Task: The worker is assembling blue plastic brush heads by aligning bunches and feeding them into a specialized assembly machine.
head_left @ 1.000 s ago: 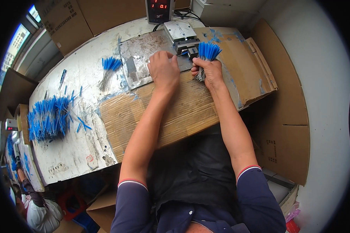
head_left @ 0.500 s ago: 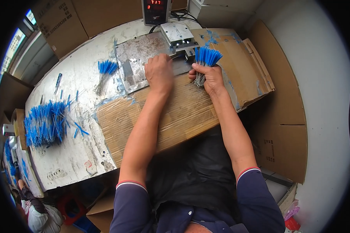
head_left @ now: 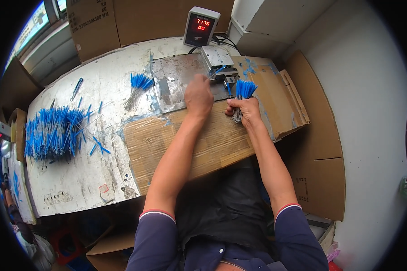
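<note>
The metal plate at upper centre looks dull and stained, the block beside it smooth metal. Right of centre, the bundle has plastic-looking blue tips and wire stems. Mid-frame cardboard is ribbed, faintly glossy.

Passable over cardboard between the forearms — blocked ahead by the metal fixture, leftward by a loose blue-tipped bundle.

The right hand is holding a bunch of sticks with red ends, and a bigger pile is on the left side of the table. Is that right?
Not quite: the bunch in the right hand has blue ends, not red ones, as the head view shows. The bigger pile is indeed on the left side of the table.
</note>
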A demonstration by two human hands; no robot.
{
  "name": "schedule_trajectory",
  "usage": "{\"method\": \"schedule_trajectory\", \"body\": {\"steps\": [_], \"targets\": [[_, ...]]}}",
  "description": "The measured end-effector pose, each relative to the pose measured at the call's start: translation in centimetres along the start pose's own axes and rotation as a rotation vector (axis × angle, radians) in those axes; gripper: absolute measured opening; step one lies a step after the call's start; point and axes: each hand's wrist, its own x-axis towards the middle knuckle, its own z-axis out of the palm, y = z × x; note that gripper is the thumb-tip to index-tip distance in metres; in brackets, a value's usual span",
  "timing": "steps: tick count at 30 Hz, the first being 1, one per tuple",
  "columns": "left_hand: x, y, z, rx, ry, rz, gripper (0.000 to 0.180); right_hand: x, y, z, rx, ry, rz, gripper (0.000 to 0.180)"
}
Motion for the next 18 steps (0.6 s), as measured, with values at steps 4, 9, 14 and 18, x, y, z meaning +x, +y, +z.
{"method": "schedule_trajectory", "body": {"steps": [4, 9, 14, 18], "targets": [[0.2, -0.1, -0.3, -0.1, 0.014, -0.097, 0.012, 0.8, -0.2, 0.8, -0.142, 0.042, 0.014, 0.015], [0.5, -0.2, 0.0, -0.112, 0.006, -0.153, 0.013, 3.5, -0.6, 1.2, -0.24, 0.107, 0.025, 0.014], [0.7, -0.5, 0.3, -0.126, 0.026, -0.184, 0.014, 4.2, -1.2, 2.7, -0.29, 0.168, 0.029, 0.018], [0.6, -0.3, 0.0, -0.145, 0.038, -0.178, 0.013, 4.1, -1.1, 3.1, -0.311, 0.2, 0.034, 0.018]]}}
